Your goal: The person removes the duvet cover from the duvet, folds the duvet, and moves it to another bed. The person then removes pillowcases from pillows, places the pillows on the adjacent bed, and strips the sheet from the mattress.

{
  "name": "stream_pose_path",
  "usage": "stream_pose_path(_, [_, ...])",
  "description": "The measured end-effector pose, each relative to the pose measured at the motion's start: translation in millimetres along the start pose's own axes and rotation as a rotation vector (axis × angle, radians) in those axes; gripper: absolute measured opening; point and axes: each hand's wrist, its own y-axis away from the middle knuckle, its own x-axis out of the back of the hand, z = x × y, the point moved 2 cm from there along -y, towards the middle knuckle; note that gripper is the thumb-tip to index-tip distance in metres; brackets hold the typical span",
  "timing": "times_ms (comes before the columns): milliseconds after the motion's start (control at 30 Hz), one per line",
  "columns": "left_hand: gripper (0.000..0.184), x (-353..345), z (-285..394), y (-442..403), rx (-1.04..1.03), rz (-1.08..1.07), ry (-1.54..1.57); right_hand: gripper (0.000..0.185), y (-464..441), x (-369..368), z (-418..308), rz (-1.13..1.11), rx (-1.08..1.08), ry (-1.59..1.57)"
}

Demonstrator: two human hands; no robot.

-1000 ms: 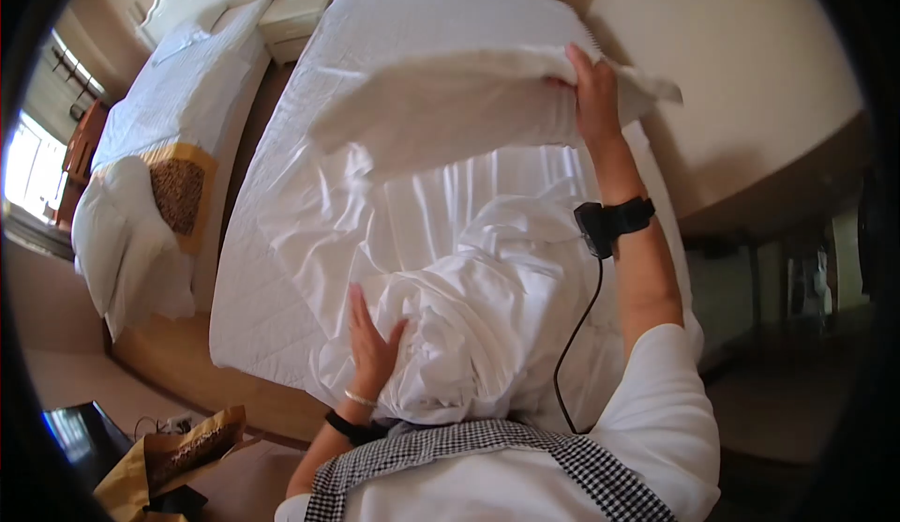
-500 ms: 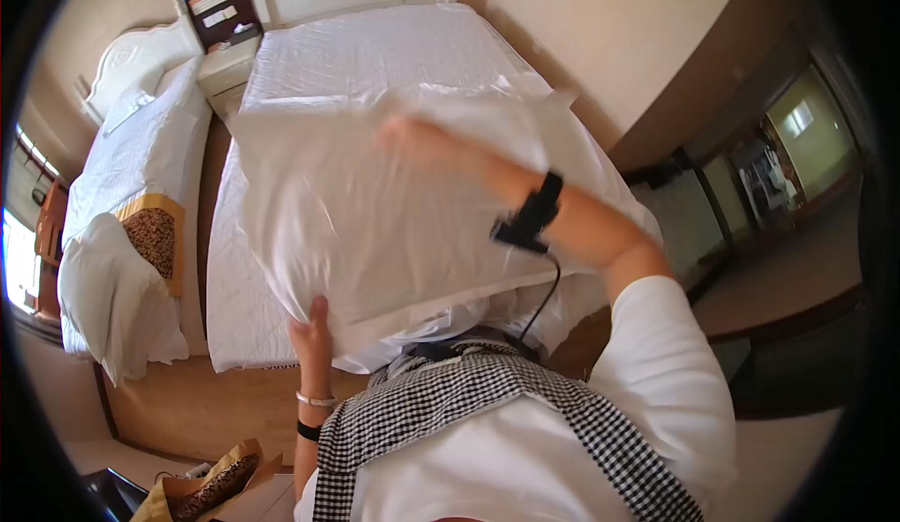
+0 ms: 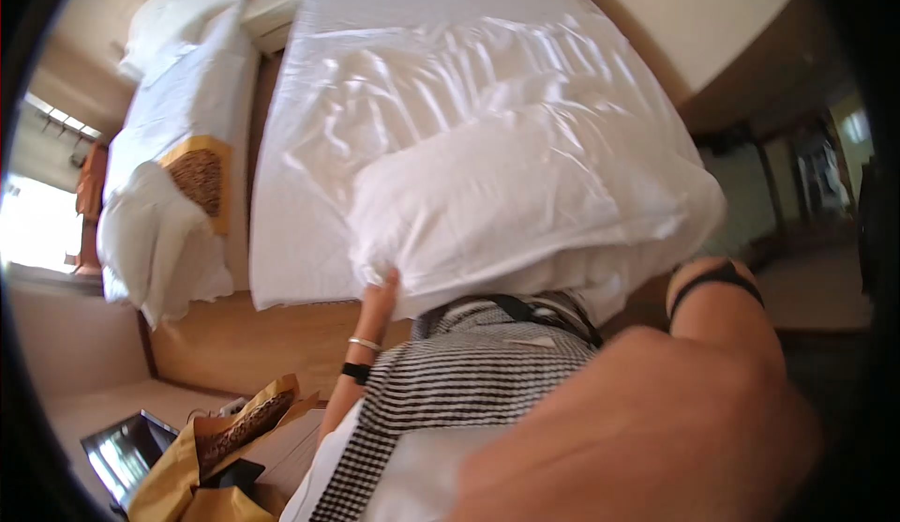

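Observation:
A plump white pillow (image 3: 478, 194) lies across the near end of the large bed, its cover creased. My left hand (image 3: 382, 289) is closed on the pillow's near left corner, with some fingers hidden by the cloth. My right hand (image 3: 609, 438) is raised close to the camera at the lower right, large and blurred, away from the pillow. Its fingers cannot be made out. A black strap (image 3: 717, 280) circles the right forearm. Behind the pillow, a glossy white sheet (image 3: 403, 90) is rumpled over the mattress.
A narrower bed (image 3: 178, 100) stands at the left, with a bundled white quilt (image 3: 155, 231) and a gold, leopard-patterned cloth (image 3: 199, 180) on it. Lower left are gold fabric (image 3: 169, 475) and a dark screen (image 3: 127, 452). A nightstand (image 3: 274, 11) separates the beds.
My right hand has left the white cloth and come up near the camera. The cloth, spread broad and flat before, now shows as a rounded pillow. My left hand still grips its corner.

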Motion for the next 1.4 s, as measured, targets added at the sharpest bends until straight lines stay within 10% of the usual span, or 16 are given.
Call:
stream_pose_path(700, [0.069, 9.0, -4.9, 1.1, 0.065, -0.057, -0.146, 0.019, 1.4, 15.3, 5.2, -0.17, -0.043, -0.379])
stream_pose_path(767, [0.065, 26.5, 29.7, 11.0, 0.344, -0.224, -0.42, 0.027, 12.6, 34.7, 7.9, -0.198, 0.01, -0.273])
stream_pose_path(833, [0.081, 38.8, -5.9, -13.4, 0.153, -0.15, -0.165, 0.015, 41.2, 40.4, 40.0, 0.061, 0.073, -0.333])
stream_pose_path(933, [0.068, 46.1, 33.3, -3.3, 0.336, -0.037, 0.378, 0.026, 123.3, 76.5, 152.4, 1.004, -0.287, -0.152])
stream_pose_path(1000, [0.069, 35.8, 69.5, -0.1, 0.206, -0.022, 0.211, 0.028, 200.2, 100.6, 267.7, 1.166, -0.886, 0.196])
stream_pose_path(1100, [0.079, 18.1, 60.1, -36.2, 0.13, -0.007, 0.08, 0.023, 319.4, 94.8, 417.9, 0.951, -1.133, 0.201])
stream_pose_path(1233, [0.083, 12.1, 45.7, -63.6, 0.023, 0.104, -0.135, 0.019, 234.1, 47.1, 406.1, 1.116, -0.977, -0.758])
stream_pose_path(1400, [0.081, 3.2, 29.3, -64.4, -0.048, 0.28, -0.347, 0.02, 181.5, 18.2, 427.9, 0.699, -1.225, 0.218])
